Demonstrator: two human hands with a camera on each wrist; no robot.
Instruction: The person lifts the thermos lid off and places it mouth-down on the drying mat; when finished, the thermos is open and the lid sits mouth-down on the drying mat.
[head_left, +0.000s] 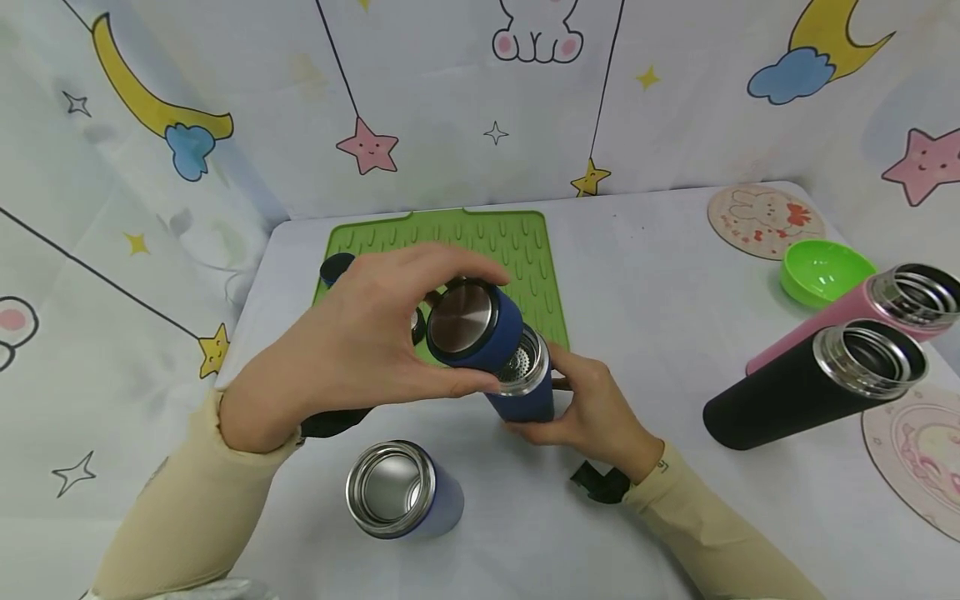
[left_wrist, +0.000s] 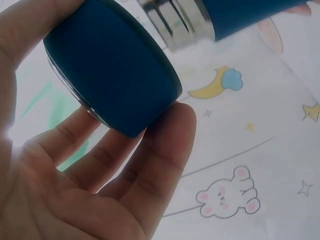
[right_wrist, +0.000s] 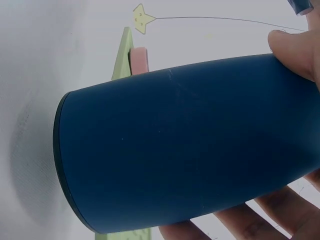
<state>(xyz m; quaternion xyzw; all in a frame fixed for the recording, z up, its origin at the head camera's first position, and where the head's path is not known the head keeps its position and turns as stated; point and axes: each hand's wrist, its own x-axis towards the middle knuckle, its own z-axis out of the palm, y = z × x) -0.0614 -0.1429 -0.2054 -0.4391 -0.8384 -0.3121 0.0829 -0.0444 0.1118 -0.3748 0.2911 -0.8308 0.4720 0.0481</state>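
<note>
My left hand (head_left: 367, 333) grips a short blue lid (head_left: 504, 333) with a brushed steel disc on its end, thumb below and fingers above. The lid is tilted over the mouth of a blue thermos flask (head_left: 528, 407), which my right hand (head_left: 600, 408) holds around its body. A perforated steel strainer (head_left: 517, 365) shows in the flask's mouth, partly covered by the lid. From the left wrist, the lid (left_wrist: 110, 65) appears apart from the steel neck (left_wrist: 180, 20). The right wrist view shows the flask body (right_wrist: 185, 150) between thumb and fingers.
A blue steel-rimmed container (head_left: 405, 492) stands open near the front. Behind my hands lies a green ridged mat (head_left: 517, 242), with a small dark blue piece (head_left: 336, 268) at its left. To the right are black (head_left: 787, 392) and pink (head_left: 825, 321) flasks, a green bowl (head_left: 821, 275) and round mats.
</note>
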